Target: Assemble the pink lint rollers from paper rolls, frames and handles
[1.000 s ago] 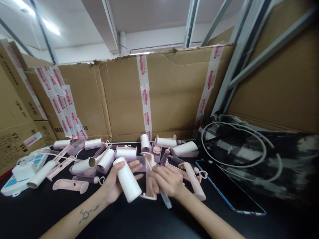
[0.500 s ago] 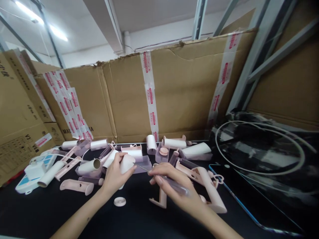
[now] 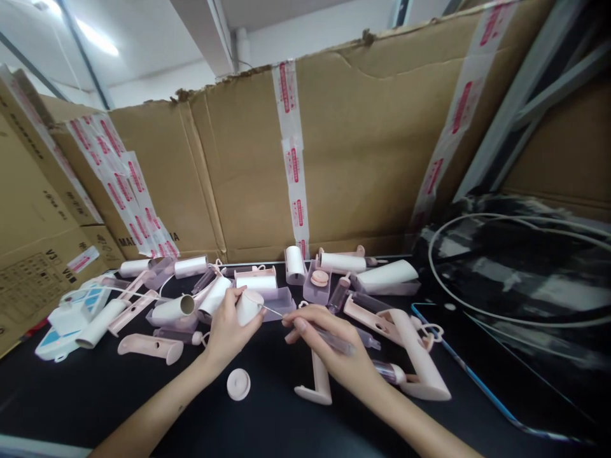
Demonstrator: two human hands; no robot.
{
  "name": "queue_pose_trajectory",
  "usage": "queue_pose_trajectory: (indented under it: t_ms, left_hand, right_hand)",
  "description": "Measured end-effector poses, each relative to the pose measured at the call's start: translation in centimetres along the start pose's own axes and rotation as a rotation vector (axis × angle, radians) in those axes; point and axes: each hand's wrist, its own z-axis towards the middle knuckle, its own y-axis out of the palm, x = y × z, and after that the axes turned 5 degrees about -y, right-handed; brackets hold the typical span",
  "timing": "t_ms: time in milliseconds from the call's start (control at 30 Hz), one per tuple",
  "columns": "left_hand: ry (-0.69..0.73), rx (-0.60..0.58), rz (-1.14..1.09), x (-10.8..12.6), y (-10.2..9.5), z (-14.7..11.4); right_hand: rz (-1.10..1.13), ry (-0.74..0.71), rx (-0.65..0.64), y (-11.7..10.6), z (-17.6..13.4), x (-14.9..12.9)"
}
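My left hand is closed around a pale cylindrical part, its rounded end turned up and toward the right. A screwdriver with a clear handle lies in the closed fingers of my right hand. Its thin metal shaft points left and the tip meets the part near my left thumb; whether a screw is there is too small to see. Below my left hand, a round pale pink cap rests on the black table. A pink L-shaped bracket lies just beneath my right hand.
White rolls, pink holders and a lilac tray crowd the back of the table. A white power strip stands at left. At right are a larger pink frame, a blue-edged tablet and a coiled cable.
The camera view has tilted and shifted slightly. The round cap now shows its face more fully. Both hands keep their holds, with the screwdriver tip still at the cylindrical part.
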Motion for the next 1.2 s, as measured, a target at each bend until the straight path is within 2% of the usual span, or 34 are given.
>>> queue_pose_trajectory:
  t_ms: [167, 333, 433, 533, 600, 667, 733, 800, 867, 933, 1000, 1100, 1200]
  left_hand:
    - [-0.008, -0.059, 0.055, 0.6, 0.4, 0.9]
    - [-0.098, -0.185, 0.073, 0.1, -1.5, 2.2]
    - [-0.086, -0.21, -0.085, 0.0, -2.7, 2.8]
    - [0.021, -0.175, -0.359, 0.7, -2.3, 3.1]
    - [0.107, -0.178, -0.385, 1.3, -1.4, 3.4]
    - [0.204, -0.241, -0.221, 1.9, -0.1, 4.0]
    - [0.278, -0.35, -0.014, 2.3, 1.2, 4.7]
    - [0.325, -0.422, 0.113, 2.7, 2.1, 5.3]
    - [0.365, -0.409, 0.182, 3.1, 2.3, 5.4]
    - [0.399, -0.37, 0.255, 3.3, 1.4, 4.4]
    - [0.402, -0.42, 0.362, 3.1, -0.3, 2.4]
    - [0.341, -0.704, 0.517, 1.7, -3.4, -1.4]
    - [0.259, -0.807, 0.476, 0.6, -5.4, -3.6]
  right_hand:
    - [-0.07, 0.01, 0.06, 0.3, 0.3, 0.6]
    - [-0.071, 0.222, 0.142, -0.6, 0.7, 1.1]
    - [0.056, 0.31, 0.133, -1.7, 1.1, 1.0]
    - [0.079, 0.277, -0.022, -3.4, 1.5, 0.6]
    - [-0.07, 0.187, -0.207, -4.5, 1.6, 0.4]
    - [-0.29, 0.091, -0.399, -5.6, 1.6, 0.4]
    - [-0.519, 0.065, -0.52, -6.4, 1.5, 0.4]
    - [-0.698, 0.112, -0.579, -6.9, 1.1, 0.5]
    - [-0.796, 0.165, -0.606, -7.2, 0.6, 0.6]
    - [-0.807, 0.199, -0.638, -7.2, 0.1, 0.8]
    - [-0.804, 0.212, -0.649, -7.0, -0.3, 0.9]
    - [-0.774, 0.185, -0.66, -6.5, -0.6, 0.8]
    - [-0.738, 0.188, -0.7, -6.0, -0.7, 0.5]
